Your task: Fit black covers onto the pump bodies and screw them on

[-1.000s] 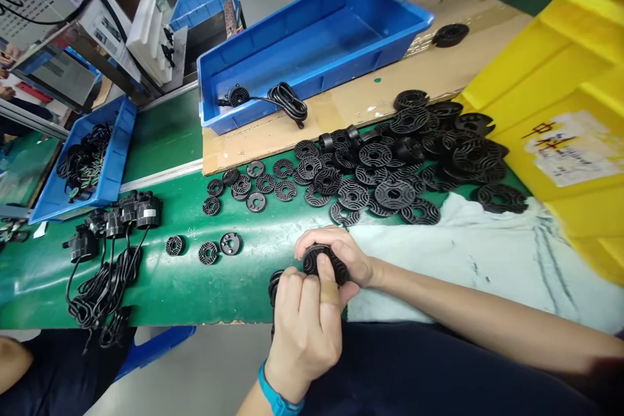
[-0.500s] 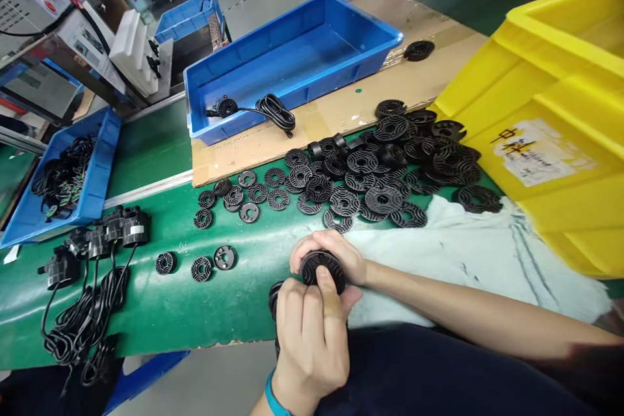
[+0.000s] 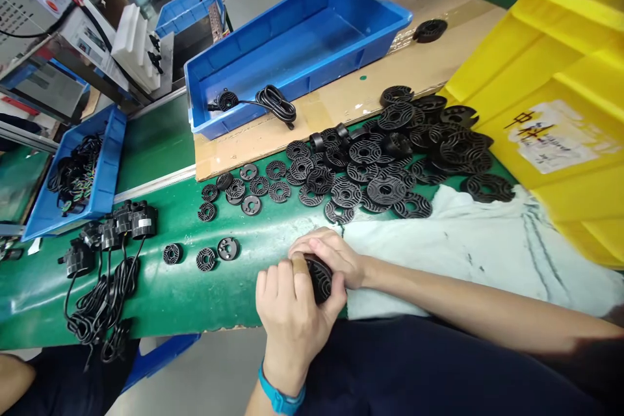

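Note:
My left hand (image 3: 287, 312), with a teal band at the wrist, is closed around the near side of a round black grooved cap (image 3: 319, 278). My right hand (image 3: 336, 253) grips the same cap from its far side, fingers curled over it. The cap is tilted and its underside is hidden by my fingers. Beyond my hands lies a heap of black grooved discs (image 3: 385, 190) on the green bench. A few smaller round black caps (image 3: 205, 259) sit separately to the left.
A pale cloth (image 3: 419, 273) lies under my right forearm. A yellow bin (image 3: 550, 97) stands at right. A blue tray (image 3: 312, 88) holding a corded part rests on cardboard (image 3: 214, 156). Corded black pump-like units (image 3: 143, 220) are at left, beside another blue tray (image 3: 36, 224) of wired parts.
My left hand has turned and wrapped its fingers over the cap's edge, where its thumb earlier pressed on the face. The cap has tilted. The view has shifted slightly; someone's arm shows at lower left.

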### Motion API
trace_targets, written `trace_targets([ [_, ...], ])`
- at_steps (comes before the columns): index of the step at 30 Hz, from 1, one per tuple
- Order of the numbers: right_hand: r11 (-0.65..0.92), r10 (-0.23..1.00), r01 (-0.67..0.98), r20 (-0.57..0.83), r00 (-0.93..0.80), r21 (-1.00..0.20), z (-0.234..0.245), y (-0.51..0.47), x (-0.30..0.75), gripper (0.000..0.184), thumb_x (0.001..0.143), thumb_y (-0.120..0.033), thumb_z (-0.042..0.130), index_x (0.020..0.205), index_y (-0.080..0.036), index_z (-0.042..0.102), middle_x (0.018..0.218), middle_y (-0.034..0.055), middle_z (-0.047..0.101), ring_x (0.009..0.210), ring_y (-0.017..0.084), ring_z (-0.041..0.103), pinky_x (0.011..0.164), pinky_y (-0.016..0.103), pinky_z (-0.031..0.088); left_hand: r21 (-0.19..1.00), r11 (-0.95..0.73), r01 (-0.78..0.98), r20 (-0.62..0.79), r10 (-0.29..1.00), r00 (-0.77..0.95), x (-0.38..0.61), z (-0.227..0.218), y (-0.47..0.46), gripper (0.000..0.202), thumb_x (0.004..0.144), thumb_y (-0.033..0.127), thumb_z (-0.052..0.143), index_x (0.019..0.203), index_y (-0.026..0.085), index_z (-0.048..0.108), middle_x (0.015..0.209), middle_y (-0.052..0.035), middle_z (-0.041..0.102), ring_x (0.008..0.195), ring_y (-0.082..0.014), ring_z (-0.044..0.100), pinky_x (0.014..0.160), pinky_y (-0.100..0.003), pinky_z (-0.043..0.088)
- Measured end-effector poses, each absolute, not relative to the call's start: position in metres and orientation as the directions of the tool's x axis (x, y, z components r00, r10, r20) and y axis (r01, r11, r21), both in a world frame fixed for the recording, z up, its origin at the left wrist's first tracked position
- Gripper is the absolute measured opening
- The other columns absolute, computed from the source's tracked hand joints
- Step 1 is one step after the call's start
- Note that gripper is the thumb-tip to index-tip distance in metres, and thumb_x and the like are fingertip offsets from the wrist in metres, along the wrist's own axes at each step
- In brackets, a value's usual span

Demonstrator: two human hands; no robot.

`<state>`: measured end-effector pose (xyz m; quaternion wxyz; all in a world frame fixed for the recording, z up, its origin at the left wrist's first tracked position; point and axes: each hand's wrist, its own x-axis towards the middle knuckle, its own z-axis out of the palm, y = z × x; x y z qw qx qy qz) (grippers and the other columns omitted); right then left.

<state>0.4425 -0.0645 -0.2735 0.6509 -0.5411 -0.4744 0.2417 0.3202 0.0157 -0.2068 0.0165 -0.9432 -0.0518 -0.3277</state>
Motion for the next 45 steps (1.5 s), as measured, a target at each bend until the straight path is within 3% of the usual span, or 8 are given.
trace_targets([
  [4,0.245,0.832,0.255,0.338,0.44,-0.936,-0.255,-0.068,0.436,0.065,0.112,-0.055,0.023,0.077,-0.019,0.063,0.075,0.006,0.067,0.067,0.018,0.06,0.068,0.033,0.047,0.053,-0.997,0.048,0.678,0.071,0.732,0.316,-0.211,0.02,0.027,0.104,0.036,0.052,0.109,0.011,0.059,0.078,-0.0088,0.069,0.06,-0.0196,0.058,0.054,-0.034,0.04],
  [9,-0.009,0.941,0.39,0.124,0.314,-0.921,-0.218,-0.092,0.433,0.058,0.111,-0.055,0.027,0.074,-0.021,0.055,0.069,0.0014,0.06,0.063,0.017,0.053,0.063,0.032,0.037,0.456,-0.888,0.057,0.609,0.358,0.707,0.297,-0.212,0.012,0.025,0.104,0.038,0.053,0.112,0.016,0.062,0.088,-0.0062,0.064,0.077,-0.0174,0.064,0.065,-0.029,0.056],
  [13,-0.144,0.987,0.429,-0.1,0.124,-0.892,-0.202,-0.116,0.426,0.058,0.084,-0.071,0.073,0.109,-0.02,0.063,0.101,0.0054,0.071,0.087,0.026,0.067,0.075,0.037,0.047,0.625,-0.777,0.075,0.493,0.467,0.734,0.281,-0.213,0.001,0.032,0.106,0.046,0.051,0.112,0.018,0.065,0.092,-0.0055,0.062,0.081,-0.0164,0.065,0.069,-0.028,0.058],
  [15,-0.224,0.974,0.499,-0.172,0.149,-0.837,-0.202,-0.124,0.42,0.061,0.071,-0.053,0.089,0.112,-0.018,0.062,0.102,0.0067,0.071,0.089,0.028,0.069,0.079,0.039,0.05,0.637,-0.77,0.046,0.474,0.437,0.765,0.277,-0.215,-0.003,0.034,0.107,0.047,0.047,0.114,0.018,0.063,0.096,-0.0075,0.066,0.085,-0.0175,0.067,0.072,-0.029,0.059],
  [20,-0.164,0.981,0.598,-0.062,0.186,-0.785,-0.21,-0.131,0.409,0.027,0.077,-0.014,0.069,0.103,-0.015,0.063,0.094,0.0066,0.072,0.081,0.025,0.069,0.077,0.039,0.053,0.421,-0.907,0.018,0.52,0.257,0.815,0.279,-0.217,-0.002,0.033,0.107,0.039,0.036,0.109,0.016,0.06,0.077,-0.0061,0.067,0.061,-0.0183,0.061,0.056,-0.032,0.047],
  [29,0.042,0.97,0.625,0.181,0.16,-0.78,-0.222,-0.138,0.417,0.029,0.082,-0.016,0.057,0.111,-0.015,0.062,0.098,0.0094,0.075,0.085,0.025,0.072,0.075,0.037,0.055,0.361,-0.917,-0.17,0.661,0.123,0.741,0.292,-0.225,0.003,0.035,0.102,0.035,0.034,0.115,0.014,0.059,0.066,-0.0041,0.064,0.049,-0.0175,0.056,0.049,-0.032,0.04],
  [37,-0.029,0.972,0.598,0.117,0.203,-0.801,-0.224,-0.137,0.423,0.035,0.082,-0.022,0.062,0.116,-0.015,0.059,0.102,0.011,0.075,0.083,0.025,0.071,0.073,0.038,0.053,0.338,-0.934,-0.114,0.634,0.137,0.761,0.296,-0.218,0.009,0.05,0.098,0.059,0.058,0.121,0.015,0.062,0.087,-0.0095,0.07,0.072,-0.0219,0.069,0.063,-0.035,0.055],
  [45,-0.005,0.968,0.645,0.158,0.194,-0.764,-0.229,-0.139,0.425,0.036,0.083,-0.024,0.063,0.118,-0.012,0.06,0.099,0.0109,0.073,0.083,0.026,0.071,0.072,0.04,0.054,0.584,-0.804,-0.107,0.518,0.269,0.812,0.299,-0.206,0.004,0.048,0.091,0.06,0.072,0.11,0.019,0.06,0.091,-0.0064,0.068,0.081,-0.0206,0.071,0.073,-0.036,0.062],
])
